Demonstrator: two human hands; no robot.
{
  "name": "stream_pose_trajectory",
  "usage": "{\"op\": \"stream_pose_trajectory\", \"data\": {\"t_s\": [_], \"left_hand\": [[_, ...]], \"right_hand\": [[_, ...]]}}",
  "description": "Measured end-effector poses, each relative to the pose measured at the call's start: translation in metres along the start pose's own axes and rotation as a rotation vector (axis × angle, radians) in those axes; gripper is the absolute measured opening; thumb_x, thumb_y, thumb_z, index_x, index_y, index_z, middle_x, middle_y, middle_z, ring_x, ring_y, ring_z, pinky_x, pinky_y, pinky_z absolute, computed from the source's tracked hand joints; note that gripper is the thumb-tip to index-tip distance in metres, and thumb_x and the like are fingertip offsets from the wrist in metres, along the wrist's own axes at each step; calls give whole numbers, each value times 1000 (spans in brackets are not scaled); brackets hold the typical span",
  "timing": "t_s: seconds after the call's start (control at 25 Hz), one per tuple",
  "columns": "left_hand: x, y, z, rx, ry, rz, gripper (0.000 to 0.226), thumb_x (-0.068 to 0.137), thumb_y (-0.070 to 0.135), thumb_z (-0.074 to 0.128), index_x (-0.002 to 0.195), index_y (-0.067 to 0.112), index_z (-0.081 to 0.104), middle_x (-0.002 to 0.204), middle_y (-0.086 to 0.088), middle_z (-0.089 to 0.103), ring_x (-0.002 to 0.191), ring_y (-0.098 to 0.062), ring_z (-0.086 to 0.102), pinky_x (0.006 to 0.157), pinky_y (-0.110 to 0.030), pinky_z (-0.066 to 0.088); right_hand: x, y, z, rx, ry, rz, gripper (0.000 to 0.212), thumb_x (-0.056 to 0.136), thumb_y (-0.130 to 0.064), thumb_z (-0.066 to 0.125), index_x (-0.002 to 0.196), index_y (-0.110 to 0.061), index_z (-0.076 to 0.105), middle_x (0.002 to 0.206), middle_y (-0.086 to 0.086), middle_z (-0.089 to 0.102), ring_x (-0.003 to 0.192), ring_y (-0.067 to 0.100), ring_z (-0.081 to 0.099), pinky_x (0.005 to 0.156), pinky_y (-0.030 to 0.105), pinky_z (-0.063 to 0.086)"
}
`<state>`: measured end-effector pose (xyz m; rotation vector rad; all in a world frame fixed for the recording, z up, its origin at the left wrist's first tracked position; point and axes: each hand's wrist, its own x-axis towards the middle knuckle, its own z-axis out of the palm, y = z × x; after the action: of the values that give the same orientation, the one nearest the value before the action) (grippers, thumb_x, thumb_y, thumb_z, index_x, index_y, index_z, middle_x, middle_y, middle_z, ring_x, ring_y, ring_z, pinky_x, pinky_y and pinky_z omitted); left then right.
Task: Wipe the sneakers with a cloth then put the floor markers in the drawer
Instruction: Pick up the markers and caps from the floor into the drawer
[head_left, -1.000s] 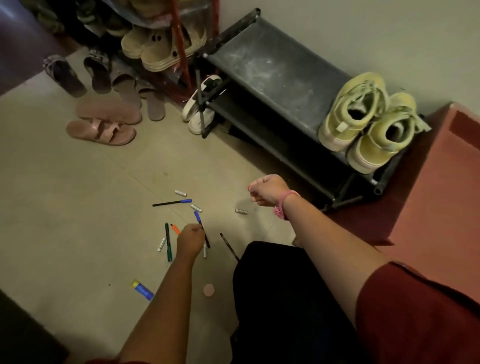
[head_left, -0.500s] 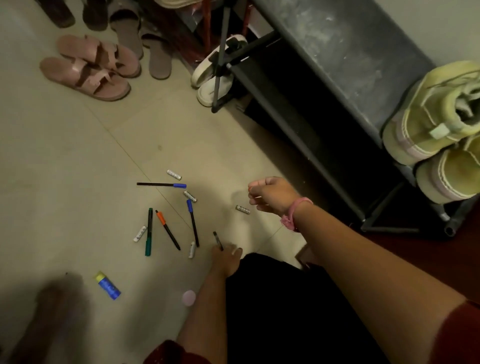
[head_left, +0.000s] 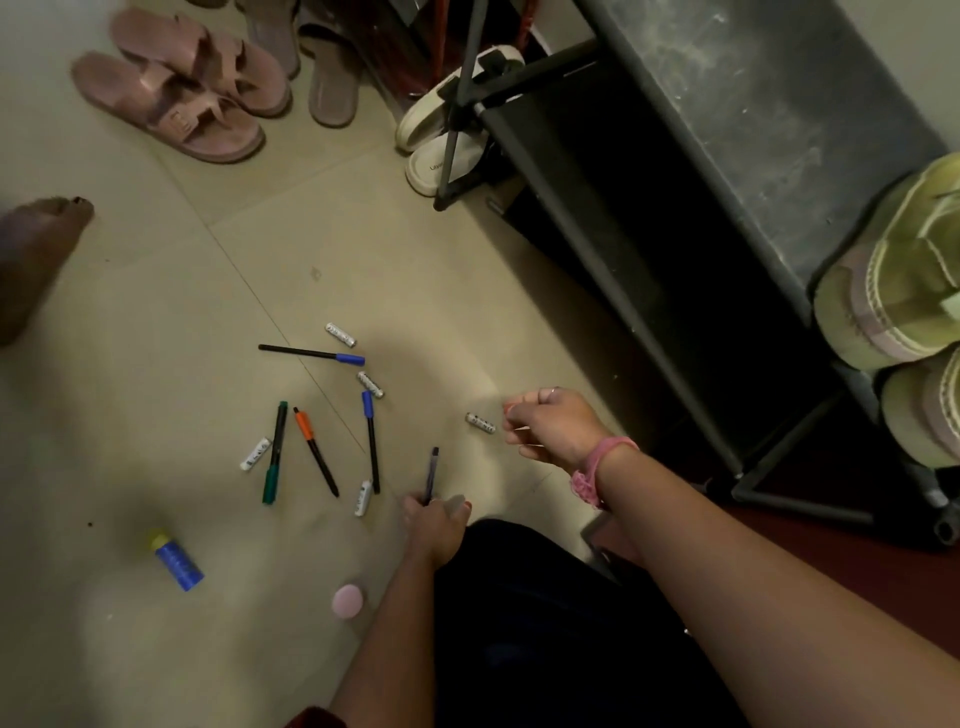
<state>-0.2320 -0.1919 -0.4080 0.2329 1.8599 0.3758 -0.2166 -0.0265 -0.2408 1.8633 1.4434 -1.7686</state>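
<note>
Since half a second ago the left hand (head_left: 435, 525) has closed its fingers round the dark purple marker (head_left: 431, 474) at the near edge of the scatter and tipped its far end up off the floor (head_left: 156, 312), while the other pens lie where they were. At the far left a bare foot (head_left: 36, 260) rests on the tiles, and a small blue tube with a yellow cap (head_left: 176, 560) lies near the bottom left. Next comes the green marker (head_left: 274, 453) with a white battery (head_left: 255, 453) just beside it, then the orange-capped marker (head_left: 316, 451). Above these lies a long black marker with a blue cap (head_left: 311, 354), with a second battery (head_left: 340, 334) just past its cap and a third (head_left: 370, 384) below. Another blue-capped marker (head_left: 371, 441) runs down to a fourth battery (head_left: 363, 497), near the left hand. A pink round lid (head_left: 347, 600) sits close to the left forearm. Further right a fifth battery (head_left: 480, 422) lies just beside the right hand (head_left: 553, 428), which hovers with fingers curled in; whether it holds anything I cannot tell. A pink band (head_left: 597, 467) circles that wrist. At the far right the yellow-green sneakers (head_left: 904, 312) stand on the dark shoe rack (head_left: 753, 156). Pink sandals (head_left: 176, 88) lie at the top left.
</note>
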Motion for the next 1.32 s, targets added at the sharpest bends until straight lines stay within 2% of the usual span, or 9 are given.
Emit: {"op": "stream_pose_trajectory", "data": {"t_s": [0.28, 0.44, 0.56, 0.68, 0.84, 0.96, 1.08, 1.2, 1.32], "left_hand": [[-3, -3, -9, -68, 106, 29, 58, 84, 37, 67, 122, -6, 58, 138, -19, 34, 129, -34, 39, 109, -35, 33], [-15, 14, -17, -422, 236, 117, 36, 74, 40, 66, 84, 5, 71, 94, -18, 68, 87, -27, 66, 76, -39, 50], [-46, 56, -40, -708, 144, 263, 23, 92, 17, 61, 112, 11, 71, 111, 7, 68, 101, -3, 63, 88, -22, 48], [-78, 82, -63, -656, -4, 496, 18, 93, 13, 60, 106, 16, 72, 115, 14, 65, 105, 3, 60, 84, -11, 47], [-91, 79, -85, -531, -117, 591, 14, 90, 15, 64, 89, 26, 72, 117, 17, 62, 102, 5, 60, 79, -13, 50], [-59, 53, -98, -599, 116, 432, 8, 92, 16, 61, 87, 15, 67, 109, 4, 69, 100, -11, 64, 80, -22, 49], [1, 12, -104, -318, 428, 177, 19, 92, 13, 59, 105, -1, 59, 104, -14, 65, 94, -28, 62, 76, -30, 48], [43, -10, -100, -65, 398, 44, 25, 89, 15, 63, 102, -5, 55, 102, -21, 63, 94, -35, 62, 80, -41, 52], [56, -8, -96, 116, 343, -15, 32, 89, 30, 63, 104, 3, 55, 102, -14, 64, 97, -31, 62, 77, -39, 53]], "right_hand": [[-4, -3, 0, 27, -33, -6, 14, 86, -4, 55, 81, -16, 61, 71, -2, 64, 66, 12, 59, 52, 19, 45], [-7, -3, 3, -9, -40, -9, 14, 87, -6, 54, 80, -17, 61, 76, -1, 63, 68, 12, 59, 51, 17, 45], [-12, -6, 7, -77, -71, -42, 12, 90, -27, 59, 97, -18, 63, 97, -4, 61, 88, 9, 56, 66, 21, 48], [-14, -11, 10, -61, -102, -98, 36, 91, -40, 56, 120, -18, 58, 115, -5, 57, 99, 8, 52, 86, 25, 45], [-22, -20, 14, 16, -98, -127, 28, 100, -27, 43, 114, -12, 63, 108, 1, 62, 94, 12, 57, 75, 21, 48], [-20, -22, 13, 92, 43, -149, 30, 102, -30, 35, 113, -16, 59, 99, 4, 68, 89, 12, 60, 67, 19, 40], [-17, -22, 10, 140, 129, -123, 28, 102, -34, 33, 106, -22, 58, 80, 0, 65, 81, 14, 60, 83, 35, 44], [-17, -19, 14, 142, 82, -71, 30, 102, -33, 33, 110, -20, 59, 77, 0, 64, 80, 16, 60, 90, 41, 46], [-19, -26, 18, 182, 52, -54, 31, 102, -32, 32, 111, -18, 58, 79, 1, 64, 80, 16, 61, 83, 36, 48]]}}
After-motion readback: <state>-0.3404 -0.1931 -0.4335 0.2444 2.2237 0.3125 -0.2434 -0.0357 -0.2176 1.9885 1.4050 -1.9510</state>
